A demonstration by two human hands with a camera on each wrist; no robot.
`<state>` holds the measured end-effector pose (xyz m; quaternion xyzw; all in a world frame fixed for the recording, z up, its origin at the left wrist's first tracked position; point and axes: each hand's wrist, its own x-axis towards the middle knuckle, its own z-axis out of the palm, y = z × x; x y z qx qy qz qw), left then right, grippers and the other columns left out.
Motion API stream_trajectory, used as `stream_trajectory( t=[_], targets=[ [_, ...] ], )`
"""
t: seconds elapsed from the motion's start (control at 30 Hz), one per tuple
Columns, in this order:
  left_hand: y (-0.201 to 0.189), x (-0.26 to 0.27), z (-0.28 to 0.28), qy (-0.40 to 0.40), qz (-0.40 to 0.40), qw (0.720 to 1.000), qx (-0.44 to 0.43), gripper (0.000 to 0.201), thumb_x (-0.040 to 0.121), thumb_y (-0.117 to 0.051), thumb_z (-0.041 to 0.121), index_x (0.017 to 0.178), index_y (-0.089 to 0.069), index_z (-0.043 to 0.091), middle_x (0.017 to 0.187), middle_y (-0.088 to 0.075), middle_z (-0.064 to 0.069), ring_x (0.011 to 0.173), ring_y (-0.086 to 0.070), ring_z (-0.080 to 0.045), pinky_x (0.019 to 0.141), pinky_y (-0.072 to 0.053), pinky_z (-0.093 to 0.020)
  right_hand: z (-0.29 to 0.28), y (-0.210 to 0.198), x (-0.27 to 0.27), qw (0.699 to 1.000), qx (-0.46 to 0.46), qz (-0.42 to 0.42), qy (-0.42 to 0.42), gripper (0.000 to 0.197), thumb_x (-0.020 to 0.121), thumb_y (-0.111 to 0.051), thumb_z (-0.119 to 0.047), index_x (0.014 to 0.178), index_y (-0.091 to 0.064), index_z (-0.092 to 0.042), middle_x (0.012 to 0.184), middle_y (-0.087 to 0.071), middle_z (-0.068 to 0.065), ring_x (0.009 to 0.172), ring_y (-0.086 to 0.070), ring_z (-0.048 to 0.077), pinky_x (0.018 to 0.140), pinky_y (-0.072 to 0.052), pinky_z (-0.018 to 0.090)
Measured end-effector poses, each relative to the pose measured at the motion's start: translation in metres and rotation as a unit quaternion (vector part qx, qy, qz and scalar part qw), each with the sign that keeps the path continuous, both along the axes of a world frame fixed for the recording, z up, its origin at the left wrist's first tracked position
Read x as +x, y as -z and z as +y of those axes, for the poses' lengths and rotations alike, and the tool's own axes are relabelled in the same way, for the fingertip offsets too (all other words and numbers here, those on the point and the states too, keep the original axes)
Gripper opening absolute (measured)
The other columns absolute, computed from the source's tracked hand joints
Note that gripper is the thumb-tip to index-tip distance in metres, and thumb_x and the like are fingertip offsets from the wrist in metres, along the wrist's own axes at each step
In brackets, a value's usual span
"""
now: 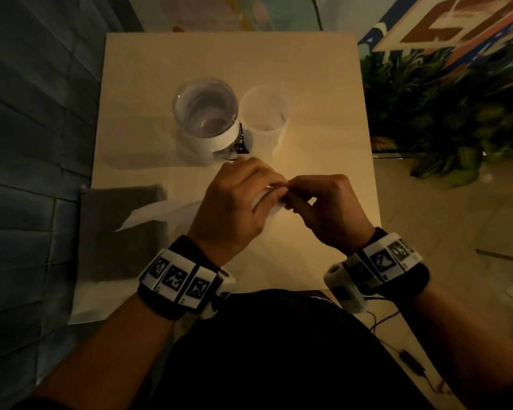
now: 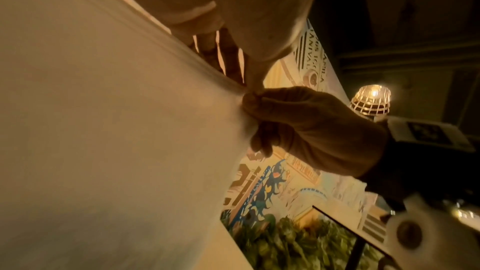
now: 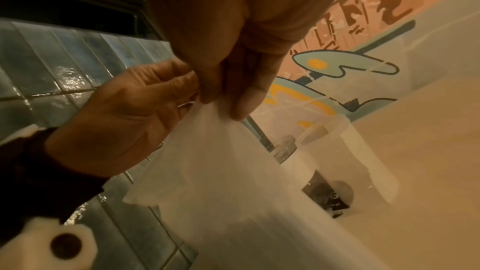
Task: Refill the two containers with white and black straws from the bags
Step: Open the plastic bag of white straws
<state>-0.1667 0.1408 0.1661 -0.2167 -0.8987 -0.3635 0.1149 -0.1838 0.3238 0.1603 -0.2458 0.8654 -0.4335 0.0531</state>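
A white bag of straws [image 1: 163, 213] lies slanted over the table's left half, its near end lifted. My left hand [image 1: 271, 186] and right hand [image 1: 290, 193] meet at that end, and both pinch the bag's edge. In the left wrist view the bag [image 2: 103, 131] fills the left side, with the right hand [image 2: 255, 100] pinching its corner. The right wrist view shows the left hand [image 3: 182, 98] and my right fingers [image 3: 244, 108] gripping the bag [image 3: 233, 172]. A glass jar [image 1: 205, 113] with a white band and a translucent plastic cup [image 1: 264, 110] stand upright behind the hands. No straws show in either.
A dark bag [image 1: 122, 232] lies flat at the table's left edge, partly under the white bag. The pale table [image 1: 219, 57] is bordered by a tiled wall at left and green plants [image 1: 442, 113] at right. Cables run on the floor near my right forearm.
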Motion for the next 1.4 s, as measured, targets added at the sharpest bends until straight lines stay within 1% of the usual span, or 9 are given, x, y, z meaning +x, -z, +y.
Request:
stream_trajectory(
  t=[0.13, 0.3, 0.5, 0.6, 0.7, 0.93, 1.1, 1.27, 1.4],
  targets=[
    [0.01, -0.001, 0.002, 0.003, -0.01, 1.0, -0.021, 0.011, 0.095, -0.061, 0.013, 0.093, -0.065, 0.003, 0.089, -0.064, -0.011, 0.085, -0.055, -0.021, 0.075, -0.05, -0.041, 0.003, 0.001, -0.004, 1.0, 0.005, 0.01, -0.027, 0.026, 0.096, -0.057, -0.025, 0.103, -0.074, -0.007, 0.085, -0.069, -0.002, 0.07, -0.06, 0.007, 0.066, -0.054, 0.022],
    [0.011, 0.006, -0.008, 0.006, -0.033, 0.998, -0.056, 0.018, 0.097, -0.048, 0.023, 0.09, -0.054, 0.008, 0.088, -0.058, -0.01, 0.083, -0.049, -0.021, 0.069, -0.05, -0.04, 0.008, 0.0, -0.007, 0.999, 0.003, 0.007, -0.052, 0.019, 0.096, -0.06, -0.018, 0.1, -0.075, -0.006, 0.087, -0.068, 0.001, 0.071, -0.062, 0.01, 0.065, -0.055, 0.027],
    [0.013, 0.027, -0.072, -0.13, -0.089, 0.987, -0.035, 0.022, 0.098, -0.043, 0.018, 0.086, -0.055, 0.005, 0.089, -0.051, -0.005, 0.084, -0.048, -0.024, 0.071, -0.038, -0.031, 0.054, -0.008, -0.026, 0.996, -0.044, -0.008, 0.083, 0.009, 0.094, -0.066, -0.012, 0.091, -0.074, -0.012, 0.081, -0.068, 0.001, 0.069, -0.066, 0.012, 0.055, -0.055, 0.036],
    [0.005, 0.035, -0.062, -0.11, -0.085, 0.99, -0.038, 0.024, 0.099, -0.043, 0.019, 0.086, -0.055, 0.003, 0.09, -0.051, -0.008, 0.084, -0.046, -0.021, 0.07, -0.038, -0.031, 0.041, -0.015, -0.019, 1.0, -0.022, 0.004, -0.02, 0.013, 0.092, -0.068, -0.016, 0.1, -0.073, -0.007, 0.09, -0.069, 0.002, 0.075, -0.065, 0.008, 0.061, -0.057, 0.028],
    [0.001, 0.032, -0.035, -0.083, -0.077, 0.993, -0.036, 0.023, 0.098, -0.044, 0.02, 0.087, -0.056, 0.004, 0.09, -0.051, -0.006, 0.085, -0.042, -0.013, 0.073, -0.034, -0.02, 0.006, -0.013, -0.012, 0.994, 0.004, -0.031, -0.104, 0.04, 0.09, -0.066, -0.035, 0.124, -0.063, -0.014, 0.104, -0.065, -0.002, 0.079, -0.064, 0.008, 0.065, -0.057, 0.023],
    [-0.001, 0.042, -0.024, -0.023, -0.073, 0.996, -0.056, 0.012, 0.097, -0.045, 0.017, 0.091, -0.053, 0.011, 0.088, -0.052, -0.005, 0.083, -0.042, -0.015, 0.07, -0.035, -0.028, -0.009, -0.011, -0.003, 0.983, 0.017, 0.023, -0.181, 0.013, 0.096, -0.063, -0.015, 0.096, -0.072, -0.007, 0.086, -0.062, 0.001, 0.068, -0.057, 0.014, 0.06, -0.049, 0.035],
    [0.008, 0.059, -0.082, -0.099, -0.112, 0.987, -0.06, 0.019, 0.097, -0.045, 0.014, 0.085, -0.056, 0.005, 0.087, -0.051, -0.005, 0.082, -0.048, -0.025, 0.07, -0.039, -0.038, 0.034, -0.016, -0.022, 0.994, 0.004, 0.049, -0.093, 0.02, 0.095, -0.06, -0.017, 0.093, -0.073, -0.003, 0.088, -0.065, 0.004, 0.073, -0.059, 0.006, 0.065, -0.051, 0.02],
    [0.005, 0.082, -0.109, -0.106, -0.153, 0.981, -0.063, 0.051, 0.103, -0.031, 0.045, 0.086, -0.059, 0.006, 0.088, -0.052, -0.002, 0.084, -0.047, -0.018, 0.073, -0.037, -0.029, 0.054, -0.009, -0.026, 0.998, -0.004, 0.035, -0.044, 0.009, 0.093, -0.064, -0.003, 0.093, -0.073, -0.001, 0.085, -0.063, 0.005, 0.065, -0.063, 0.015, 0.058, -0.052, 0.025],
    [-0.011, 0.086, -0.105, -0.095, -0.178, 0.979, -0.032, 0.022, 0.096, -0.051, 0.029, 0.085, -0.06, 0.013, 0.087, -0.054, 0.004, 0.084, -0.053, -0.017, 0.076, -0.043, -0.03, 0.055, -0.004, -0.029, 0.999, -0.033, -0.011, -0.026, 0.013, 0.095, -0.061, -0.011, 0.095, -0.072, -0.004, 0.091, -0.065, 0.006, 0.074, -0.066, 0.018, 0.059, -0.057, 0.031]
  ],
)
